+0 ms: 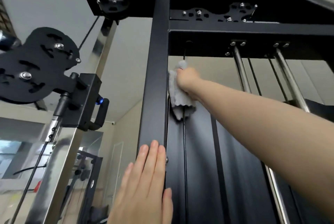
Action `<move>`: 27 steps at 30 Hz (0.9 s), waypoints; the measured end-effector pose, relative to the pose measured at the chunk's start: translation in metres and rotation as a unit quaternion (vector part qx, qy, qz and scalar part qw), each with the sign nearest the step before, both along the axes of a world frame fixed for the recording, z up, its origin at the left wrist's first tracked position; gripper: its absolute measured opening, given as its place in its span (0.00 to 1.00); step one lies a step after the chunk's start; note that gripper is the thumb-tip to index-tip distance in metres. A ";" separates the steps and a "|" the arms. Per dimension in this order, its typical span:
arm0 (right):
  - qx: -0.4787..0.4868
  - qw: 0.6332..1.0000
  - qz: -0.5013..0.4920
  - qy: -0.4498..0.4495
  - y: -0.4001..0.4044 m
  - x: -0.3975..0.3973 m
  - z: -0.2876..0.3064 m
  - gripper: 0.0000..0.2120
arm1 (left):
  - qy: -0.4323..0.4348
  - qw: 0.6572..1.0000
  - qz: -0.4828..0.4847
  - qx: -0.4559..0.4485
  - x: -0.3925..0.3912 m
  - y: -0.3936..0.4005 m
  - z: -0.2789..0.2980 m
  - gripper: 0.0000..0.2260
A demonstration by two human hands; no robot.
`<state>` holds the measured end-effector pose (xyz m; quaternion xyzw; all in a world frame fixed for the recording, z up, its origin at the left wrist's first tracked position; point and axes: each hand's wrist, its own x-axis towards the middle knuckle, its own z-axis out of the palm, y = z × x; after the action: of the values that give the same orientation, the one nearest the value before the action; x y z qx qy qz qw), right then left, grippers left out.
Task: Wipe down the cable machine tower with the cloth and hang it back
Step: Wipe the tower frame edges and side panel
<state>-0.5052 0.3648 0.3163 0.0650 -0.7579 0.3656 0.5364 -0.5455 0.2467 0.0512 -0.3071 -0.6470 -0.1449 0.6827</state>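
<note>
While the left hand (144, 184) lies flat on the black post (155, 88), fingers straight and pressed together, the right hand (187, 79) reaches higher behind the post, fingers closed around the grey cloth (176, 95). Its top is bunched at a thin hook (185, 50) under the crossbeam (253, 43), its loose end draping over the tower's dark panel (202, 151).

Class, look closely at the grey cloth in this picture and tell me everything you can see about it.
The grey cloth looks soft and slightly fuzzy, with a wavy stitched lower edge. The right hand grips it near the top, a small bunch poking above the fingers, the rest hanging crumpled below. It is held high up, just right of the black upright post, under the top crossbeam. A thin black cable runs down past it.
</note>
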 end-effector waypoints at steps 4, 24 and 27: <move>-0.011 0.999 0.039 -0.036 0.016 0.023 0.022 0.17 | 0.001 1.000 -0.013 0.016 0.011 0.003 -0.006 0.32; -0.116 0.988 0.092 -0.053 -0.007 0.019 -0.433 0.06 | -0.137 0.986 0.056 0.072 0.046 0.021 -0.232 0.28; -0.146 0.974 0.122 -0.126 0.003 0.035 -0.496 0.10 | -0.153 0.982 0.080 0.072 0.047 0.022 -0.235 0.28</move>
<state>-0.4706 0.3674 -0.1797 0.0314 -0.7437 0.5407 0.3918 -0.4989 0.2682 -0.1840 -0.1784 -0.7539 -0.1814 0.6057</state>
